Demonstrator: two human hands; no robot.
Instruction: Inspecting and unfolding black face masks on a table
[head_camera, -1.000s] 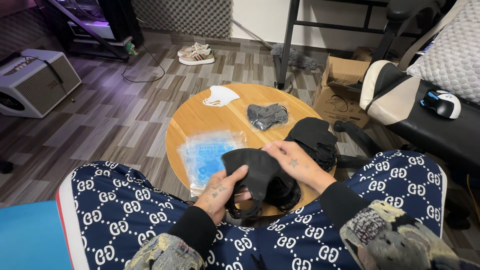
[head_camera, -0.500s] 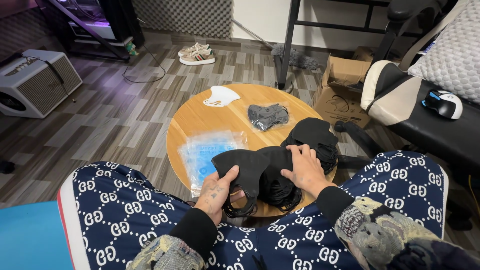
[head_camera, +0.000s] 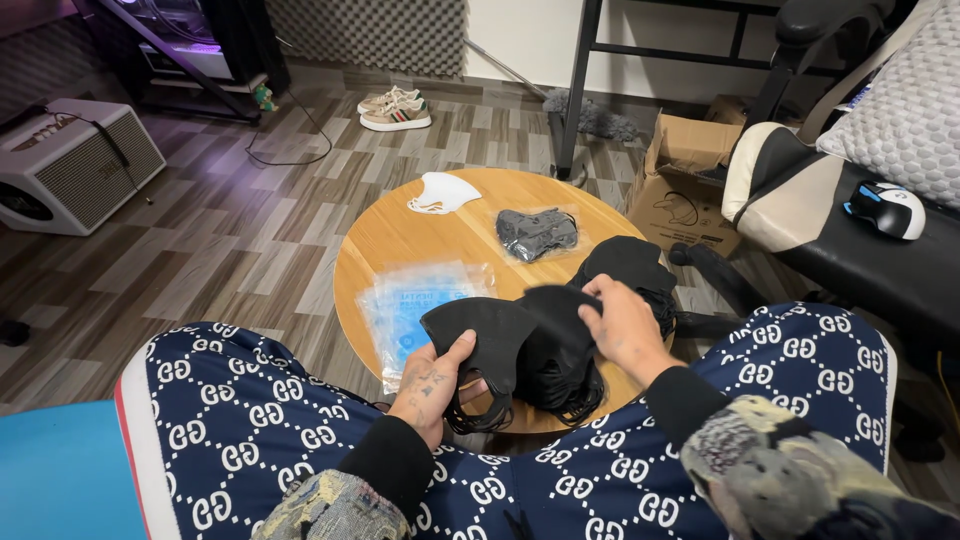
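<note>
In the lower middle of the frame the left hand (head_camera: 432, 385) grasps a stack of black fabric face masks (head_camera: 505, 350); its thumb lies on top of the stack and the other fingers are closed under it, where the thin black ear loops hang down. The right hand (head_camera: 625, 330) is just right of it, and its fingers pinch the upper edge of the top mask, near the middle of the stack. The stack is held above the near edge of the round wooden bench (head_camera: 400, 235), between the person's knees in dark blue patterned trousers.

On the bench, left of the stack, lies a clear plastic bag with a blue printed sheet inside (head_camera: 420, 305). Behind the right hand there is a second pile of black masks (head_camera: 625, 265). Near the centre of the bench lies a small clear packet with grey masks (head_camera: 537, 232), and at the far edge one white mask (head_camera: 442, 192).

In the upper right of the frame an open cardboard box (head_camera: 690, 180) stands on the floor, just beside the bench. A pair of light sneakers (head_camera: 395, 108) is at the top middle, well apart.
</note>
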